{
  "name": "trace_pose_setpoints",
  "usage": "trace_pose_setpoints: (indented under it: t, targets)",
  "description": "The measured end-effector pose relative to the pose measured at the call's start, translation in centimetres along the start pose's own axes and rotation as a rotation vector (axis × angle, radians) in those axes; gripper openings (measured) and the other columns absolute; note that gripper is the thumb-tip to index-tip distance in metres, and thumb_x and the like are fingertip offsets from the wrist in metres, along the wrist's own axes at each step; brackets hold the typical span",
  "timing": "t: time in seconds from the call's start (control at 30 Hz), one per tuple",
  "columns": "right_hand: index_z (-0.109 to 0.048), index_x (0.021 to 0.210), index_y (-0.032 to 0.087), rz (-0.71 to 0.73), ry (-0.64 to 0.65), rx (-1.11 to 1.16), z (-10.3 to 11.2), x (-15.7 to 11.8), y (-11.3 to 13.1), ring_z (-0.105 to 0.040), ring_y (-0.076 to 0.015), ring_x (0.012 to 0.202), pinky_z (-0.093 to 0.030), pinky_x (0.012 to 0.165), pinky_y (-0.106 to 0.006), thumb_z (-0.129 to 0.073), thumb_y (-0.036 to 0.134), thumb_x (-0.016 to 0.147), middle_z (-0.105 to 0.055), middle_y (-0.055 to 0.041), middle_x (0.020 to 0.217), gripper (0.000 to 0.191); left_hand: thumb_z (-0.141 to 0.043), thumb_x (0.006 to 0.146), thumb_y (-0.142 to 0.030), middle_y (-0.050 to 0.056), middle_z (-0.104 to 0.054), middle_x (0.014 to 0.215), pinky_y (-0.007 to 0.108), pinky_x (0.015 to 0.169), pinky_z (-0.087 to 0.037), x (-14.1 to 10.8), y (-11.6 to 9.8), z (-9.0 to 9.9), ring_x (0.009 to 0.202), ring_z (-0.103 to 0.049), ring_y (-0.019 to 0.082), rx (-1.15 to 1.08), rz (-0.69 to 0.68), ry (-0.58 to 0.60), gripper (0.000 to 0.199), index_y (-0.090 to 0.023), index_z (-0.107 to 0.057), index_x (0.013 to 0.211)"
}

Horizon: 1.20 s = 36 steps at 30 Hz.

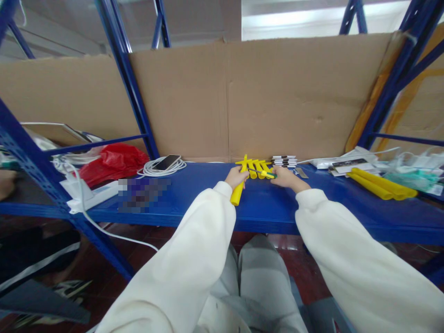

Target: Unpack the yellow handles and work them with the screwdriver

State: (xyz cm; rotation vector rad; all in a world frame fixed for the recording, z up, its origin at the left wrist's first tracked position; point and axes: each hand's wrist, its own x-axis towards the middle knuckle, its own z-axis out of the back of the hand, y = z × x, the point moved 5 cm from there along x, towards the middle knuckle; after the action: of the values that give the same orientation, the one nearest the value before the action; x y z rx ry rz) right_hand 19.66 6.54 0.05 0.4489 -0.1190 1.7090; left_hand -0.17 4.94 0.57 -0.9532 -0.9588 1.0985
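In the head view my left hand (236,177) is wrapped round a yellow tube-shaped piece (237,195) with a cross-like top, its wider end pointing toward me. My right hand (286,177) is closed on the handle of a screwdriver (266,174), yellow with a dark green end. The screwdriver's thin shaft points left, toward the top of the piece in my left hand; whether the tip touches it is too small to tell. Just behind, several similar yellow pieces (259,164) lie side by side on the blue shelf (194,194).
Small white packs (284,161) are stacked behind my right hand. Two yellow tubes (381,184) lie to the right, near plastic bags. On the left are a coiled white cable (160,168) with a phone, a red bag (114,163) and a blue upright. Cardboard (277,97) walls the back.
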Motion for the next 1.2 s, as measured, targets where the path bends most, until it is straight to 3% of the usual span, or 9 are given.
trace_pose_setpoints:
  t: [0.23, 0.43, 0.73, 0.93, 1.2]
  targets:
    - [-0.069, 0.094, 0.016, -0.006, -0.020, 0.075, -0.15, 0.36, -0.50, -0.070, -0.0244, 0.089, -0.048, 0.074, -0.026, -0.065, 0.020, 0.079, -0.076, -0.0114, 0.096, 0.015, -0.051, 0.080, -0.002, -0.009, -0.045, 0.043, 0.020, 0.041, -0.038, -0.22, -0.04, 0.13, 0.033, -0.045, 0.008, 0.031, 0.014, -0.021, 0.014, -0.014, -0.059, 0.080]
    - [-0.067, 0.100, 0.017, -0.056, -0.039, -0.037, -0.16, 0.34, -0.94, -0.070, -0.0247, 0.087, -0.045, 0.067, -0.025, -0.072, 0.020, 0.072, -0.076, -0.0112, 0.098, 0.028, -0.051, 0.081, -0.002, -0.009, -0.045, 0.043, 0.020, 0.042, -0.039, -0.06, 0.00, -0.07, 0.034, -0.045, 0.008, 0.025, 0.001, 0.002, 0.015, -0.013, -0.060, 0.081]
    - [-0.071, 0.103, 0.015, -0.042, -0.023, 0.030, 0.02, 0.36, -0.64, -0.070, -0.0255, 0.093, -0.048, 0.076, -0.026, -0.064, 0.018, 0.078, -0.077, -0.0123, 0.101, 0.026, -0.052, 0.080, -0.001, -0.008, -0.046, 0.043, 0.021, 0.044, -0.041, -0.12, -0.22, 0.01, 0.034, -0.045, 0.009, 0.026, 0.002, -0.019, 0.016, -0.011, -0.064, 0.084]
    - [-0.068, 0.105, 0.015, -0.083, -0.008, -0.020, -0.05, 0.01, -0.67, -0.071, -0.0267, 0.092, -0.048, 0.073, -0.027, -0.070, 0.019, 0.075, -0.076, -0.0144, 0.103, 0.031, -0.052, 0.081, -0.002, -0.009, -0.046, 0.044, 0.020, 0.043, -0.040, -0.27, -0.29, -0.09, 0.033, -0.045, 0.009, 0.020, 0.001, -0.014, 0.017, -0.011, -0.064, 0.088]
    - [-0.069, 0.094, 0.017, -0.035, -0.011, 0.039, -0.12, -0.02, -0.17, -0.071, -0.0244, 0.093, -0.048, 0.075, -0.026, -0.061, 0.017, 0.082, -0.077, -0.0117, 0.100, 0.014, -0.052, 0.081, -0.002, -0.009, -0.046, 0.044, 0.021, 0.045, -0.043, -0.30, -0.24, 0.14, 0.034, -0.047, 0.010, 0.019, 0.007, -0.042, 0.017, -0.012, -0.064, 0.088]
